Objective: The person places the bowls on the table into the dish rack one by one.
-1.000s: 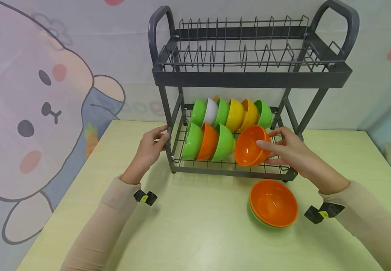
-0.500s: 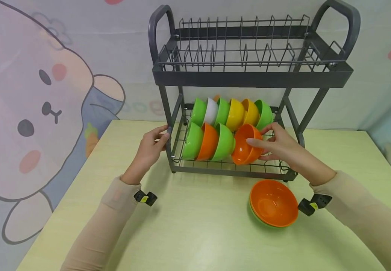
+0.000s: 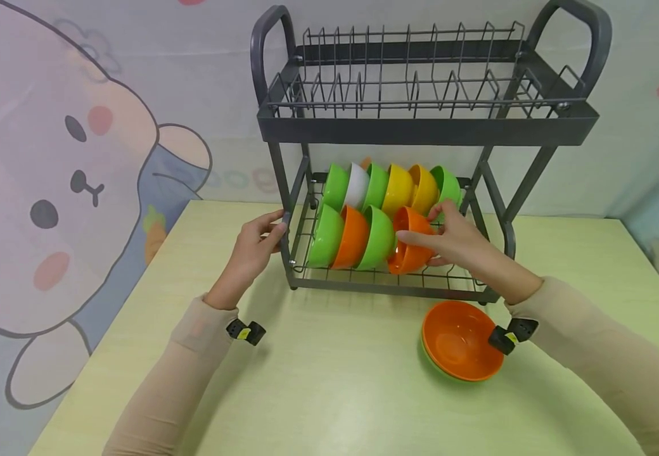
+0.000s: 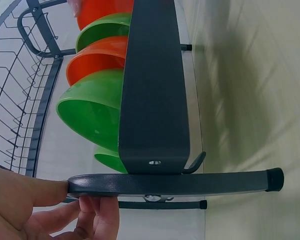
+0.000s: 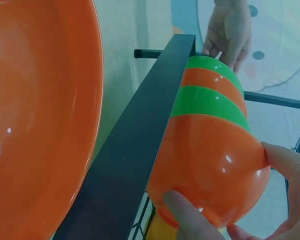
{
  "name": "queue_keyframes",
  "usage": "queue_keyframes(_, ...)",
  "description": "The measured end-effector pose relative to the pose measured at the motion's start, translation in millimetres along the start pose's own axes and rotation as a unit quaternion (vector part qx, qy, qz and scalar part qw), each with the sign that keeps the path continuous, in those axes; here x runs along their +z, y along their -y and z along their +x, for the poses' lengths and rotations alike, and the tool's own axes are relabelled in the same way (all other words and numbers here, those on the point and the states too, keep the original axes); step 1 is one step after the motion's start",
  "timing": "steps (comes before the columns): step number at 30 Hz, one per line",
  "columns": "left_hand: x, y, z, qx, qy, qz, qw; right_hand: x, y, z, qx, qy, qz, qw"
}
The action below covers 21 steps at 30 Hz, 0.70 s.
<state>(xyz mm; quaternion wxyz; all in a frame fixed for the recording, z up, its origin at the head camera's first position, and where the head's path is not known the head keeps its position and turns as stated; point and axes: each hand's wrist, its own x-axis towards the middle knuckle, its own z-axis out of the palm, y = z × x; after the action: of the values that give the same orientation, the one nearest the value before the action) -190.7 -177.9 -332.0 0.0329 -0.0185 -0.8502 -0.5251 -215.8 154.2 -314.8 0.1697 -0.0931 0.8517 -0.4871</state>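
On the lower tier of a dark two-tier dish rack (image 3: 364, 290), my right hand (image 3: 460, 240) pinches an orange bowl (image 3: 410, 258) tilted on its side, its opening facing left. The bowl stands beside a green bowl (image 3: 377, 240); whether they touch is hard to tell. Farther left in that front row are another orange bowl (image 3: 352, 237) and a green bowl (image 3: 326, 237). My left hand (image 3: 252, 250) grips the rack's left front post, with thumb (image 4: 47, 192) and fingers on either side of it in the left wrist view.
A back row of green, white and yellow bowls (image 3: 399, 190) stands on the same tier. In front of the rack, an orange bowl (image 3: 457, 342) sits nested in a green one on the table (image 3: 329, 380). Overhead is the rack's wire upper tier (image 3: 429, 132).
My right hand has moved left with the orange bowl, bringing it close to the green bowl and turning it more sideways. The left hand stays on the rack post.
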Motion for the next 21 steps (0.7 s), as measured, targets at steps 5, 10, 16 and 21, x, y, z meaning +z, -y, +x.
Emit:
queue_keyframes(5,-0.6,0.3,0.3,0.001,0.004,-0.006,1.0,7.2,3,3,-0.02,-0.004,-0.033,0.999)
queue_keyframes(10,-0.7,1.3,0.5,0.005,0.004,0.0,1.0,11.1,6,5,-0.02,0.001,-0.035,0.999)
queue_keyframes(16,-1.4,2.7,1.3,0.006,0.006,-0.007,0.9999,14.1,5,9,-0.009,0.011,-0.008,1.0)
queue_keyframes(21,-1.4,2.6,1.2,0.005,0.008,-0.012,0.9999,15.3,3,11,-0.002,0.025,0.01,1.0)
